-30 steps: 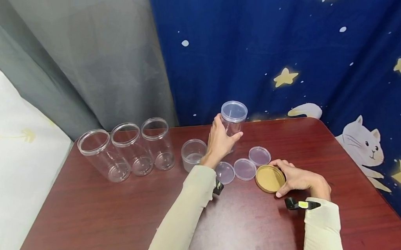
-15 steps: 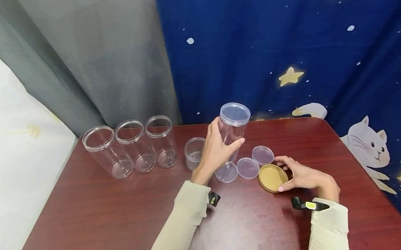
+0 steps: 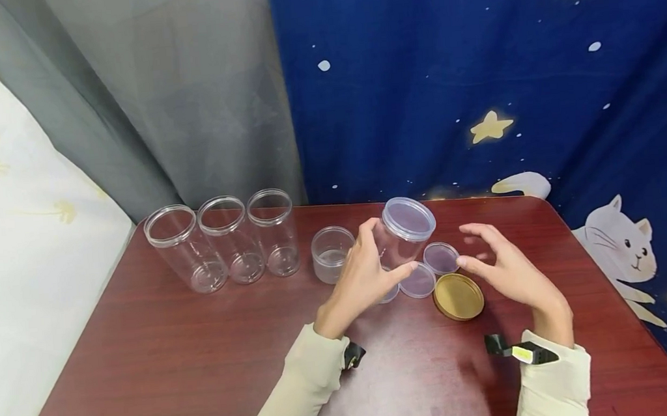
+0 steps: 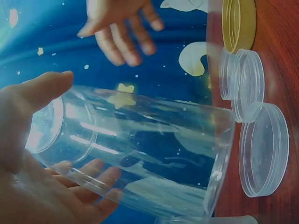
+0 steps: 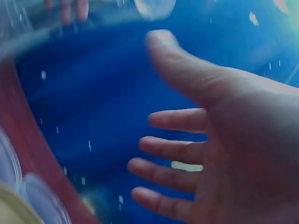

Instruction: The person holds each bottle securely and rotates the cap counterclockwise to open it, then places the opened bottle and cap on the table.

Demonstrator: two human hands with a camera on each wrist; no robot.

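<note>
My left hand (image 3: 353, 278) grips a tall clear jar (image 3: 397, 247) round its upper part, raised and tilted over the table. A clear lid (image 3: 409, 219) caps its top. In the left wrist view the jar (image 4: 159, 149) looks hollow, with fingers showing through its wall. My right hand (image 3: 512, 272) is lifted to the right of the jar, thumb and fingers spread, holding nothing. Below it lies a gold lid (image 3: 459, 297). Two clear lids (image 3: 418, 281) (image 3: 441, 258) lie beside the gold one, and a third (image 4: 265, 149) is partly hidden behind the left hand in the head view.
Three tall lidless clear jars (image 3: 171, 226) (image 3: 222, 215) (image 3: 271, 206) stand in a row at the back left. A short clear jar (image 3: 328, 272) stands between them and my left hand. Curtains (image 3: 389, 99) hang right behind the table's back edge (image 3: 474, 199).
My left hand has brought the tall jar toward me and to the right, tilting it. My right hand has let go of the gold lid and risen toward the jar.
</note>
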